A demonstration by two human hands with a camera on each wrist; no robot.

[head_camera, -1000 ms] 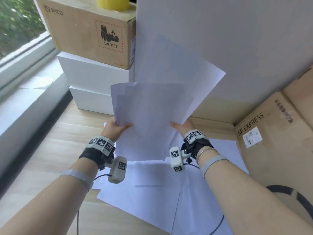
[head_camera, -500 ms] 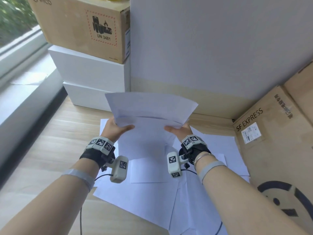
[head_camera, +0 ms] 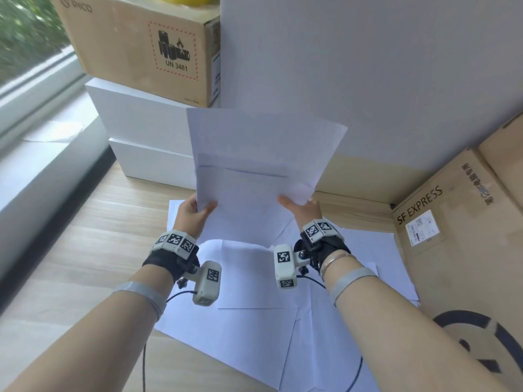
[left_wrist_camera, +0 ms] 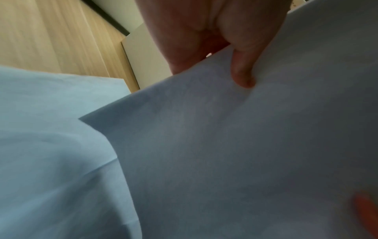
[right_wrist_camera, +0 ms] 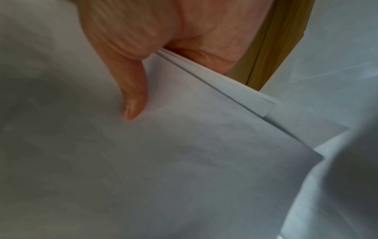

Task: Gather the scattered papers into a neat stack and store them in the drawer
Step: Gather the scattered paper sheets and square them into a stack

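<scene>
Grip of both hands [head_camera: 195, 213] [head_camera: 301, 207] on raised paper stack [head_camera: 260, 165]

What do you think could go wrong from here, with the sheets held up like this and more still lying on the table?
1. The held sheets are not squared: the right wrist view shows staggered edges, so they may go away untidy.
2. The left hand and right hand pinch only the bottom corners; a sheet could slip out.
3. Loose papers overlap on the table; one could be missed.
</scene>
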